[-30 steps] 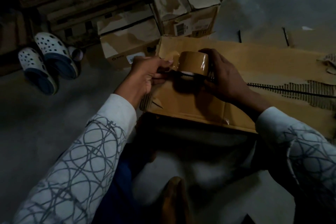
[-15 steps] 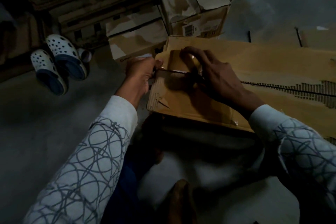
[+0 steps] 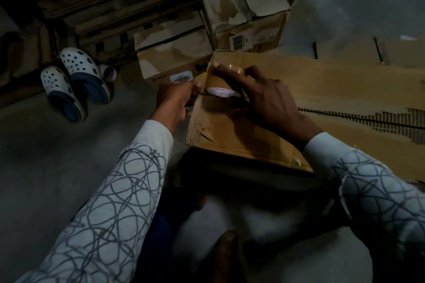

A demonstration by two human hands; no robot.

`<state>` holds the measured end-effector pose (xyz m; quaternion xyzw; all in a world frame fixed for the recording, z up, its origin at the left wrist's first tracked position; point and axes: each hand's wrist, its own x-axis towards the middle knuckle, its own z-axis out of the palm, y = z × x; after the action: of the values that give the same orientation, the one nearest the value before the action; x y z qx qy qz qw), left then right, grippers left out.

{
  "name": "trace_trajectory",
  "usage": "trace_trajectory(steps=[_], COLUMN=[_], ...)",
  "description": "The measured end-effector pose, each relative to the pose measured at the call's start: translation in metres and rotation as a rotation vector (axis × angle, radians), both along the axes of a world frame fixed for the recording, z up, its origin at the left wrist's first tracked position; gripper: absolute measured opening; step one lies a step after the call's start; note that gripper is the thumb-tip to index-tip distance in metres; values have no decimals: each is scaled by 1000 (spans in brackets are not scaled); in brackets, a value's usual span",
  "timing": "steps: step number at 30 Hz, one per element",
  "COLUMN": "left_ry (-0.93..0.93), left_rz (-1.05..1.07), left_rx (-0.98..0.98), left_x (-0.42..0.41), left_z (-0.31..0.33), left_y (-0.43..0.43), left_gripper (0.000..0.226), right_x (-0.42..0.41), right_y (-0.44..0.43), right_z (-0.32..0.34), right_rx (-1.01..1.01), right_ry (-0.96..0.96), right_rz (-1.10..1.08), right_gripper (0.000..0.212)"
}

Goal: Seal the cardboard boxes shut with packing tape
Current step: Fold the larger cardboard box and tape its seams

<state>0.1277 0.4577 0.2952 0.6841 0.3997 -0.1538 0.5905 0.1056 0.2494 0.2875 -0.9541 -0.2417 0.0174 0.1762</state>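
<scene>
1. grey concrete floor [image 3: 57, 179], dim light, person sitting low over the work.
2. the big flat brown cardboard box [image 3: 333, 85] lies right in front of them, flaps down. the long centre seam [image 3: 358, 117] runs off to the right and its edges are torn, with bare corrugation showing and no tape on it that i can see.
3. behind it there's a stack of scuffed brown cardboard boxes [image 3: 243, 0], and off to the left a pair of white and blue perforated clogs [image 3: 78, 82].
4. the right hand [image 3: 269, 101] is curled over the brown packing tape roll [image 3: 226, 80], holding it on top of the box at its left end.
5. the left hand [image 3: 177, 99] is at that same left edge, fingers curled. it looks like the thumb is pinning the loose tape end [image 3: 207, 76] against the edge, though it's pretty dark there.
6. so my read is this is the very start of the strip, anchoring it. next the roll gets pulled right along the seam while the left keeps the end down, and that ragged cardboard may not grip well, so press hard.
</scene>
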Motion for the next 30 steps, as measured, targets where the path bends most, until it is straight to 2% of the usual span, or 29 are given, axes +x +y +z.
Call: trace_trajectory(steps=[6,10,14,18,24,30], left_ry=[38,65,84,94,83,39], left_rz=[-31,-59,-117,-157,-162,-169], left_rx=[-20,-26,-26,-13,-8,-20], left_x=[0,0,-4,-3,-2,-3], left_z=[5,8,8,11,20,24], left_y=[3,6,4,3,3,4], left_gripper=[28,27,22,18,27,21], right_x=[4,2,1,1,4,-2], right_y=[3,9,11,14,13,15], right_z=[1,7,6,7,9,7], right_rx=[-1,65,35,48,108,151], right_ry=[11,38,24,16,-2,19], right_rz=[9,-2,15,11,-12,12], right_gripper=[72,59,53,50,49,51])
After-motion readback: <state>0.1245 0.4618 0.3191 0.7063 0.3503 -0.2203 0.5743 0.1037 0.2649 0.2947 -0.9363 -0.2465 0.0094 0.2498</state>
